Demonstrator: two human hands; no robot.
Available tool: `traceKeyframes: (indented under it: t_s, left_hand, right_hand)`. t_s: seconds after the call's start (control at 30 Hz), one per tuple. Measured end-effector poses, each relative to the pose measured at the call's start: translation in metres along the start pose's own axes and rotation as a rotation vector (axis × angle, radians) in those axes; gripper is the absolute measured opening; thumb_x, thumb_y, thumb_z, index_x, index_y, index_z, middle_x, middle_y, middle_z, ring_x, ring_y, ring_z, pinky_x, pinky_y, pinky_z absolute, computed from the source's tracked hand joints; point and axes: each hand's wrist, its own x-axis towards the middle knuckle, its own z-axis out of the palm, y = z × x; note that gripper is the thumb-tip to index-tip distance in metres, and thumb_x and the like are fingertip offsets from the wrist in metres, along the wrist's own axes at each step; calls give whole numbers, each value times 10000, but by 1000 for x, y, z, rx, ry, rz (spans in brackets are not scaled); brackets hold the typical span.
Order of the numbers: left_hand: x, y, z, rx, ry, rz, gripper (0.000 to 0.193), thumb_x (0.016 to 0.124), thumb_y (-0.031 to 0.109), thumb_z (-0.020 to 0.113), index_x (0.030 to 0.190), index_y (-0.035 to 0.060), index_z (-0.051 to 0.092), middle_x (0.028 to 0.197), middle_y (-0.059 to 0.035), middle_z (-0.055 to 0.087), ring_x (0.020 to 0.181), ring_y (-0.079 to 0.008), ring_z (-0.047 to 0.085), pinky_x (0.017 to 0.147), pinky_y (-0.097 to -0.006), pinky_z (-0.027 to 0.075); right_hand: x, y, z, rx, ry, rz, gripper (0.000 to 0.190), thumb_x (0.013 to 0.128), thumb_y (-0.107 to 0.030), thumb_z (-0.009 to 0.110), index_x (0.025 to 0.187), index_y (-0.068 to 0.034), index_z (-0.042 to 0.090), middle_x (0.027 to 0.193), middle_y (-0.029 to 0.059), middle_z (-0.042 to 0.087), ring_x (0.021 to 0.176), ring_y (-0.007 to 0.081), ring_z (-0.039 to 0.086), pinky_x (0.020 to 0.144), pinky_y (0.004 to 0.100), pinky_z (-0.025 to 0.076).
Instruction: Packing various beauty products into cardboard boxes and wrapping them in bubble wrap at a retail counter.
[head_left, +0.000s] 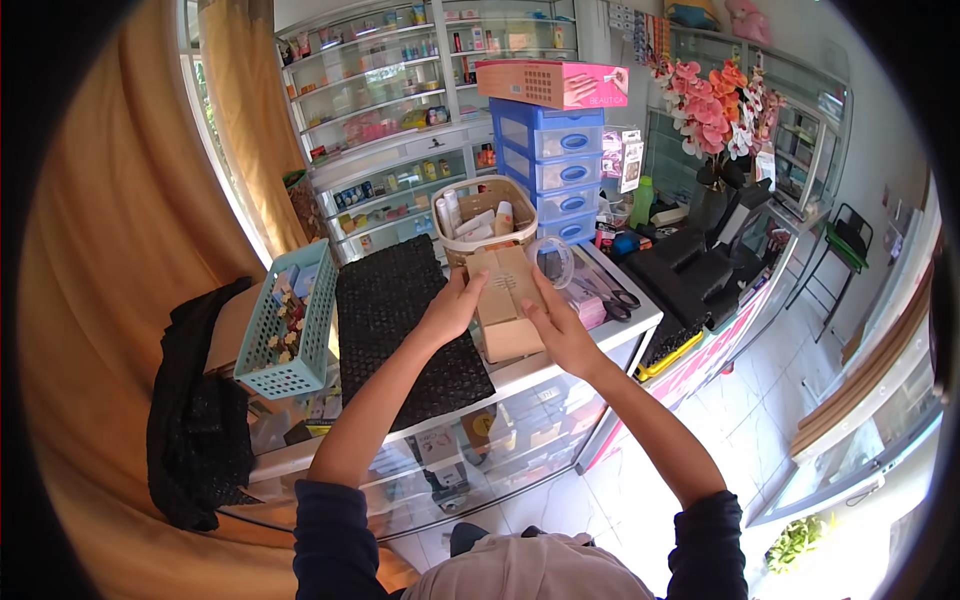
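Between my two hands is a small brown cardboard box (513, 341), with its top flaps folded shut along a middle seam. My left hand (452, 309) grips the left side, thumb on the top. The right side is held by my right hand (556, 324), with fingers along the edge. Under and left of my left forearm, a sheet of black bubble wrap (390, 300) lies flat on the glass counter. A roll of clear tape (553, 262) stands just beyond my right hand. Black-handled scissors (619, 306) lie to the right of it.
Behind the box stands a beige basket (486, 187) of bottles and tubes. A blue drawer tower (551, 142) carries a pink carton (555, 84). On the left are a teal basket (281, 381) and crumpled black wrap (199, 442). A flower vase (709, 199) stands at the right.
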Motion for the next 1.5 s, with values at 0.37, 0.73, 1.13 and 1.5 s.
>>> traceKeyframes:
  t_s: [0.37, 0.73, 1.13, 1.5]
  left_hand:
    - [-16, 3, 0, -122, 27, 255, 610, 925, 331, 519, 1325, -61, 278, 1272, -234, 422, 1155, -263, 479, 939, -342, 411]
    - [-43, 8, 8, -34, 132, 421, 619, 919, 303, 534, 1359, -15, 235, 1253, -209, 386, 1152, -294, 472, 917, -365, 420]
    - [-60, 9, -6, 143, 66, 404, 718, 953, 409, 429, 1426, -19, 99, 1412, -229, 243, 1291, -356, 339, 1046, -397, 313]
    - [-139, -47, -105, 560, 122, 132, 606, 924, 388, 511, 1378, 31, 327, 1386, -195, 373, 1290, -344, 363, 1055, -396, 321]
  right_hand:
    - [-17, -23, -1, 52, 18, -107, 593, 942, -107, 447, 1453, -18, 161, 1421, 163, 323, 1284, 211, 345, 1057, 295, 253]
    - [22, -21, -7, 395, -27, 265, 773, 808, -303, 697, 1391, -11, 282, 1279, 147, 466, 1104, 215, 524, 912, 314, 436]
    - [16, -26, -1, 409, -9, 193, 670, 814, -238, 699, 1335, -13, 342, 1204, 122, 521, 1078, 175, 528, 908, 293, 427]
    - [40, -69, -8, 406, -70, 333, 668, 772, -349, 699, 1301, -38, 436, 1149, 107, 555, 1019, 179, 557, 873, 300, 436]
